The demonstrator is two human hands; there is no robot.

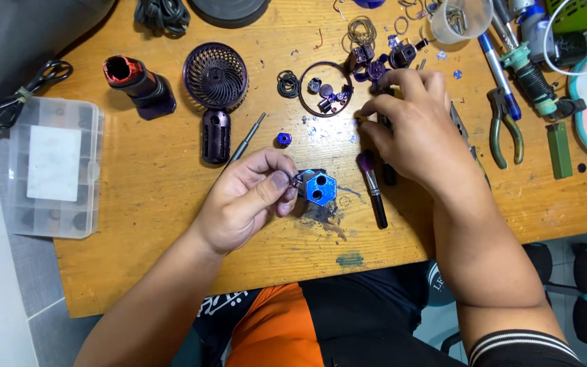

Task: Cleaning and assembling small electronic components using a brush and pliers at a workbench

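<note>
The left hand point(249, 197) pinches a small dark part point(297, 180) between thumb and forefinger, just beside a blue hexagonal block point(319, 188) on the wooden table point(151, 204). The right hand point(416, 126) reaches with fingers curled among small purple parts point(368, 68); what it grips I cannot tell. A brush point(373, 187) lies below it, and a purple fan point(215, 95) lies to the left.
</note>
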